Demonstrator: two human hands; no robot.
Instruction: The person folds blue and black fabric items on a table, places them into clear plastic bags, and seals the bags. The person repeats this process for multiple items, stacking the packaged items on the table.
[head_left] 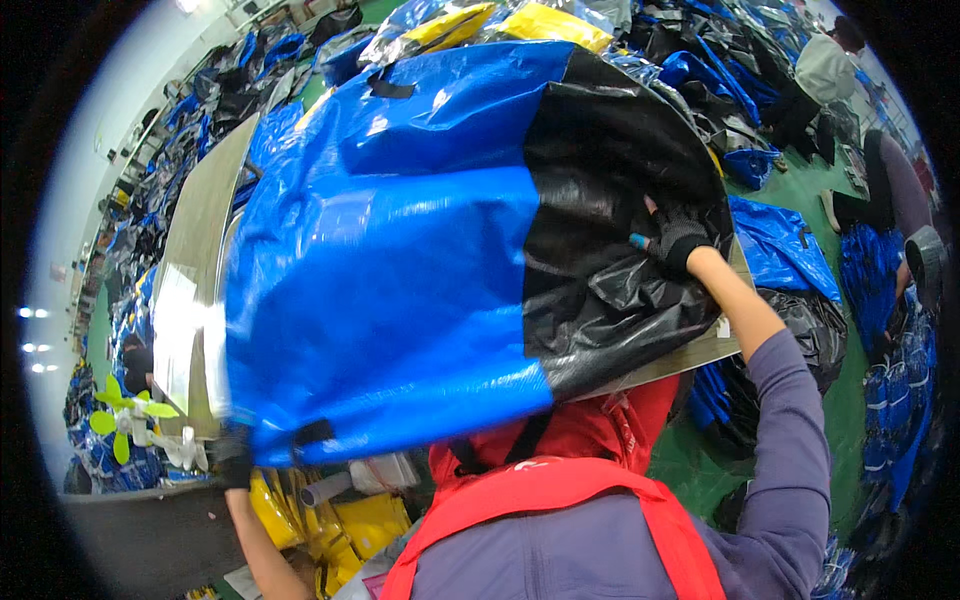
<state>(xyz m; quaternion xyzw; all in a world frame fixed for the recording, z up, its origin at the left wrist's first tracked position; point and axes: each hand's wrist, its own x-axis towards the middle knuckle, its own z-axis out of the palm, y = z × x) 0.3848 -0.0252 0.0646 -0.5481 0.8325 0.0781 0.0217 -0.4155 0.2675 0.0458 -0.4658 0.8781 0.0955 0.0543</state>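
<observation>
A large blue and black plastic woven bag (400, 270) is spread out in front of me, filling most of the view. My left hand (235, 455), in a dark glove, grips its lower blue corner near a black tab. My right hand (675, 240), also in a dark fingerless glove, clutches the crinkled black part of the bag on the right side. The bag lies over a shiny metal table (195, 250), hiding most of it.
Piles of blue, black and yellow bags (700, 60) cover the floor around. Yellow bags (340, 520) lie below the table. A small yellow-green fan (125, 415) stands at the left. Other people (830, 65) work at the right on a green floor (840, 200).
</observation>
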